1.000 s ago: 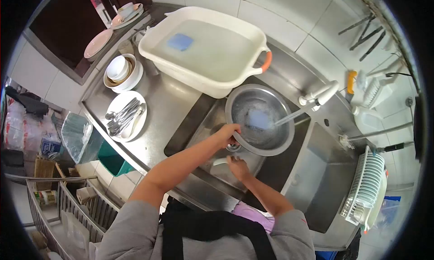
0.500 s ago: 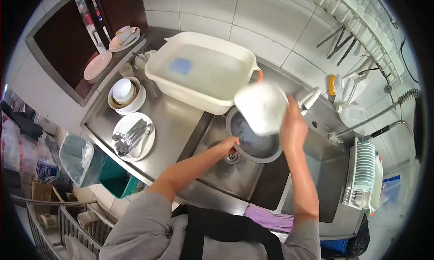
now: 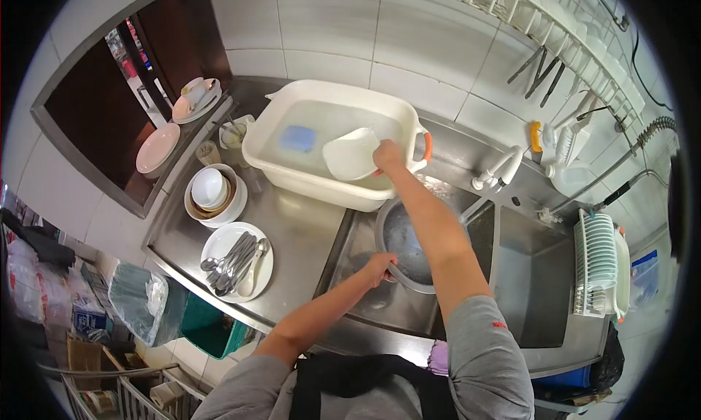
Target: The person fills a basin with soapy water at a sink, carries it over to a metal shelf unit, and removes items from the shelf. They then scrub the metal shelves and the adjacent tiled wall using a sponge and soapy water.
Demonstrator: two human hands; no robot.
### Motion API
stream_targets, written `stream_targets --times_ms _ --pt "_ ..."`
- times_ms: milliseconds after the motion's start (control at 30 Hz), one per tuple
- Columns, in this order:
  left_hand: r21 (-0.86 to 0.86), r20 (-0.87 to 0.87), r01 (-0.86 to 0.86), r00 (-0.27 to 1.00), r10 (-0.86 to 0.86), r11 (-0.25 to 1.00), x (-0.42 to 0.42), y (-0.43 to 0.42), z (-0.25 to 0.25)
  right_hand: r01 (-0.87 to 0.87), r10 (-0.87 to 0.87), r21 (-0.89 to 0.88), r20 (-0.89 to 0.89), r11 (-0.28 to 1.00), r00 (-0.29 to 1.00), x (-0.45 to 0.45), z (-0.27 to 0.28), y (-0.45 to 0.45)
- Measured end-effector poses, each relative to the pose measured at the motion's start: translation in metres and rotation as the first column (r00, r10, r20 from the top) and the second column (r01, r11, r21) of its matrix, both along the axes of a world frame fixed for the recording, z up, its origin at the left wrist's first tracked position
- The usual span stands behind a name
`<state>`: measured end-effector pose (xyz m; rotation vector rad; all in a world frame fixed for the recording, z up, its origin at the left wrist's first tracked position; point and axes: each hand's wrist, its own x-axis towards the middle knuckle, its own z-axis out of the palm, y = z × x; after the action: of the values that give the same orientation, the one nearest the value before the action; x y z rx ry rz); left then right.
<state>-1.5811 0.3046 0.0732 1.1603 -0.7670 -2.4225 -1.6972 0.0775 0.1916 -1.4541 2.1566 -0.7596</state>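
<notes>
My right hand (image 3: 388, 158) is closed on the right edge of a white square dish (image 3: 352, 155), which is at the water inside the large cream tub (image 3: 314, 188). A blue sponge (image 3: 297, 138) lies in the tub's water, left of the dish. My left hand (image 3: 381, 268) grips the near left rim of a round metal basin (image 3: 406, 246) in the sink. Water from the white faucet (image 3: 499, 168) runs toward the basin, whose right part is hidden behind my right forearm.
On the left counter stand stacked bowls (image 3: 212, 190) and a white plate (image 3: 263, 277) heaped with cutlery. Pink plates (image 3: 158, 148) rest on the ledge at left. A second sink basin (image 3: 527, 281) and a rack of plates (image 3: 599, 256) are at right.
My right hand has lifted the white dish from the sink, over the metal basin, and carried it left into the tub. My left hand stays on the basin's rim.
</notes>
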Motion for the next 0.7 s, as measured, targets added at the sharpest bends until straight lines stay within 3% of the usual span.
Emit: stream_targets --times_ms 67,133,167,200,233,267,300,333,367,500,700 --pt "-0.01 -0.016 0.036 0.999 -0.036 0.999 0.002 -0.002 -0.001 0.041 -0.045 0.019 0.284 0.999 0.958 -0.002 0.0 0.002" --pt "-0.007 -0.036 0.038 0.999 -0.039 0.999 0.005 -0.001 0.0 0.086 -0.099 0.052 0.628 0.995 0.772 0.013 0.047 0.036" --pt "0.002 -0.052 0.025 0.998 -0.025 1.0 0.007 0.001 0.004 0.054 -0.061 0.031 0.641 0.998 0.765 0.004 0.045 0.034" --pt "0.013 -0.07 0.016 0.997 -0.015 1.0 0.007 0.004 0.009 -0.046 0.058 -0.036 0.526 0.998 0.848 -0.017 0.026 0.02" --pt "0.006 -0.056 0.015 0.998 -0.015 1.0 0.007 0.006 0.015 -0.248 0.257 -0.088 0.112 0.965 0.96 -0.05 -0.002 -0.003" --pt "0.005 -0.041 0.018 0.999 -0.018 1.0 0.008 0.006 0.023 -0.482 0.356 -0.04 -0.621 0.875 0.698 -0.086 -0.027 -0.024" --pt "0.012 -0.021 0.022 1.0 -0.022 1.0 0.011 0.012 0.027 -0.54 0.262 -0.026 -0.854 0.842 0.45 -0.124 -0.058 -0.041" --pt "0.006 -0.006 0.039 0.999 -0.039 0.999 0.015 0.018 0.033 -0.338 0.297 -0.119 -0.272 0.934 0.915 -0.096 0.004 0.004" --pt "-0.006 0.01 0.051 0.999 -0.051 0.999 0.02 0.02 0.039 0.051 0.044 -0.208 0.428 0.977 0.903 -0.061 0.079 0.056" --pt "0.038 -0.033 -0.039 0.999 0.04 0.999 0.048 0.04 0.032 -0.008 0.063 -0.133 0.411 0.991 0.909 -0.082 0.133 0.137" --pt "-0.103 0.223 -0.096 0.968 0.117 0.99 0.084 0.065 0.058 0.045 -0.011 -0.101 0.315 0.994 0.949 -0.108 0.143 0.249"
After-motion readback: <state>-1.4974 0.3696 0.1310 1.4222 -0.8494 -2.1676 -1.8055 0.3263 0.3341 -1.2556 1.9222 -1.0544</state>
